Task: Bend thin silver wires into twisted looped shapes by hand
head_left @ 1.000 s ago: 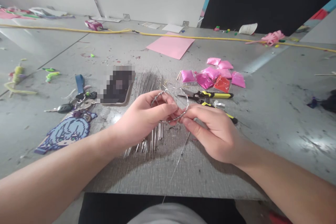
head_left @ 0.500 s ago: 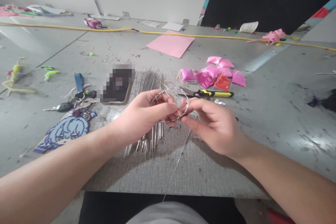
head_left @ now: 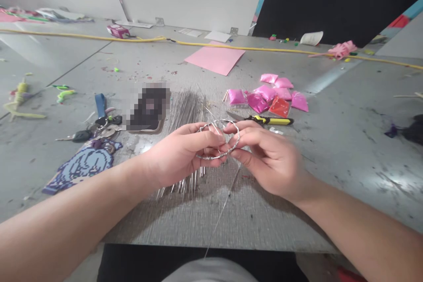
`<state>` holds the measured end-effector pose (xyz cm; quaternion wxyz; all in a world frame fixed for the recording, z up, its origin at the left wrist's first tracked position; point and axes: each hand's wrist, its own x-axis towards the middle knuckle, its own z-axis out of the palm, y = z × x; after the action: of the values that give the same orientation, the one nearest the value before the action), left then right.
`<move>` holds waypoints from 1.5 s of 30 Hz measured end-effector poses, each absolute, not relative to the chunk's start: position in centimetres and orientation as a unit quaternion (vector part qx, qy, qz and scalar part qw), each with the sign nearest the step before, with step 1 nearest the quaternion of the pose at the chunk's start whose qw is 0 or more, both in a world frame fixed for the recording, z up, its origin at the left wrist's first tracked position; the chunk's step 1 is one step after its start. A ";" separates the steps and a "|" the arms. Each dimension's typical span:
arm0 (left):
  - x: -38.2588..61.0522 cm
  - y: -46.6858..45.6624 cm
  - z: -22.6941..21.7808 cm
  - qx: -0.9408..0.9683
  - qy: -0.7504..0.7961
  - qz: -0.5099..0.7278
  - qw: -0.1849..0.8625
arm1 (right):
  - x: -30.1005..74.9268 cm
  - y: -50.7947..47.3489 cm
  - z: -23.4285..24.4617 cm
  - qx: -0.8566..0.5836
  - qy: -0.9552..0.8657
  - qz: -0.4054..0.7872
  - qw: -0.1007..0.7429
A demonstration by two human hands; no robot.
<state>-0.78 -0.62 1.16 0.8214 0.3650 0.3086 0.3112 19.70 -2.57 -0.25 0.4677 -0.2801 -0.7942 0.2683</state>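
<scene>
A ring of twisted silvery wire (head_left: 211, 157) is held between my two hands, above the table. My left hand (head_left: 185, 152) is closed on the ring's left side, its thumb lying across the opening and its fingers curled beneath. At the ring's right edge, my right hand (head_left: 267, 154) pinches the wire with thumb and fingers. Short straight wires cross the inside of the ring, partly hidden by the fingers. Under and behind my left hand lies a bundle of straight metal wires (head_left: 185, 108). One loose wire (head_left: 222, 211) runs toward the table's front edge.
Yellow-black pliers (head_left: 274, 121) lie behind my right hand, near several pink packets (head_left: 266, 93) and a red one (head_left: 280, 106). To the left are a phone (head_left: 148, 108), keys (head_left: 81, 136) and a pixel-art piece (head_left: 84, 163). Pink paper (head_left: 214, 58) and a yellow cord (head_left: 205, 45) lie farther back.
The wire ring has shifted slightly right and toward me and is tilted differently. My right fingers have changed their hold along its right edge. Both hands still grip it.
</scene>
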 end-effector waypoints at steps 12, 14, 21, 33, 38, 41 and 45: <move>-0.9 -0.4 1.3 0.368 0.340 0.290 0.815 | 20.2 -2.5 -1.0 -0.298 -0.801 0.213 0.474; -0.9 -0.4 1.3 0.368 0.352 0.288 0.811 | 20.2 -2.6 -0.6 -0.294 -0.830 0.175 0.441; -0.7 -0.6 1.4 0.386 0.369 0.273 0.801 | 20.3 -2.5 0.1 -0.281 -0.855 0.157 0.406; -0.9 -0.4 1.4 0.391 0.365 0.279 0.797 | 21.0 -1.9 -0.7 -0.275 -0.864 0.116 0.405; -0.9 -0.5 1.2 0.367 0.350 0.263 0.821 | 21.2 -1.8 0.4 -0.214 -0.913 0.030 0.347; -0.8 -0.5 1.1 0.367 0.343 0.259 0.825 | 21.3 -1.7 0.4 -0.206 -0.919 0.022 0.337; -0.8 -0.5 1.1 0.389 0.339 0.259 0.817 | 21.4 -1.6 -0.3 -0.201 -0.915 0.047 0.347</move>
<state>-0.82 -0.54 1.12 0.8167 0.3890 0.3388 0.2587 21.40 -1.56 -0.29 0.3475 -0.2010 -0.9147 0.0469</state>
